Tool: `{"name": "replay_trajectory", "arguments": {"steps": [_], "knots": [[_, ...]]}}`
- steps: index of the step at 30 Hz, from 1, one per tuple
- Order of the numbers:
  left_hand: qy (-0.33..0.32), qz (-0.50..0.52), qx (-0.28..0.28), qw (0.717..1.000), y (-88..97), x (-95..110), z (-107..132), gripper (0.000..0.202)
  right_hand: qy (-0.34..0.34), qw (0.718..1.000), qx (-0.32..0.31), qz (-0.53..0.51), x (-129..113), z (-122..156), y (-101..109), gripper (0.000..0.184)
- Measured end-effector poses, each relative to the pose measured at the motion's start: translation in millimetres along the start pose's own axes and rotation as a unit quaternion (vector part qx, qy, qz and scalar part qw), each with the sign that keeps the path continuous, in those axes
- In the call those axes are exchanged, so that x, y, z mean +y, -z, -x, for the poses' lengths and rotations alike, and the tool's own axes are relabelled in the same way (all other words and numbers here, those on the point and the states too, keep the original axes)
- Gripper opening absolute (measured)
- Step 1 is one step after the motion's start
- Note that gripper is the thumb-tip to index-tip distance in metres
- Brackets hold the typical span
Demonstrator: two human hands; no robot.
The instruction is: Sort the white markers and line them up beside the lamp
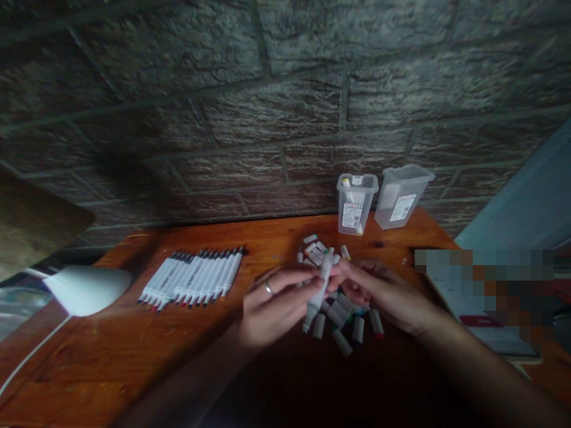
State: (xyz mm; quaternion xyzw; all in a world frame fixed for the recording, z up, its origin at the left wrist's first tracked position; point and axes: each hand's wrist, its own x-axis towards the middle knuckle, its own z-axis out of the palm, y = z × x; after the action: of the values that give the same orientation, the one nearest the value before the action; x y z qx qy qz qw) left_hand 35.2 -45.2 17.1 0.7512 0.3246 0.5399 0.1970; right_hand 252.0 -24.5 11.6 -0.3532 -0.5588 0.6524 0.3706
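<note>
My left hand (281,297), with a ring on one finger, grips a white marker (316,297) that tilts up and away from me. Close against its upper end is my right hand (375,285), thumb and fingers pinched together. A small pale piece shows at those fingertips, too blurred to name for certain. Beneath both hands lies a loose pile of white marker caps (342,342) with coloured ends, partly hidden by the fingers. Off to the left, several white markers (191,279) lie side by side in a slanted row.
Two clear plastic containers (357,205) with labels stand at the back by the stone wall (285,119); the left one has something white and yellow inside. A white lamp-like object (89,290) with a cable is at left. A flat tablet-like object (491,321) lies right on the wooden table (111,351).
</note>
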Motion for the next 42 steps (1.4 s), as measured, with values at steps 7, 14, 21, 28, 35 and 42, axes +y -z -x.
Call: {"name": "replay_trajectory", "arguments": {"steps": [7, 14, 21, 28, 35, 42], "knots": [[-0.045, -0.005, -0.077, 0.996, -11.7, -9.8, 0.7, 0.051, 0.024, 0.996, 0.031, -0.078, 2.9, -5.2, 2.2, 0.032], [0.195, 0.112, 0.012, 0.974, -7.3, -18.9, -5.3, 0.020, 0.034, 0.996, 0.045, -0.065, -5.4, -1.5, -1.7, 0.026], [0.303, 0.256, -0.094, 0.913, -8.3, -1.4, -6.8, 0.039, 0.049, 0.998, 0.002, -0.026, -2.7, 7.5, -27.6, 0.024], [0.330, 0.343, -0.105, 0.873, -7.4, 10.3, -11.2, 0.019, 0.049, 0.999, -0.016, -0.008, 1.0, 9.0, -31.8, 0.019], [0.323, 0.385, -0.106, 0.858, -0.8, 4.7, -7.3, 0.021, 0.026, 0.999, -0.043, 0.006, -4.3, 9.4, -30.1, 0.013], [0.356, 0.399, -0.107, 0.838, -2.1, 6.9, -11.9, 0.024, -0.029, 0.991, -0.117, 0.053, -3.2, 12.7, -24.7, 0.033]]}}
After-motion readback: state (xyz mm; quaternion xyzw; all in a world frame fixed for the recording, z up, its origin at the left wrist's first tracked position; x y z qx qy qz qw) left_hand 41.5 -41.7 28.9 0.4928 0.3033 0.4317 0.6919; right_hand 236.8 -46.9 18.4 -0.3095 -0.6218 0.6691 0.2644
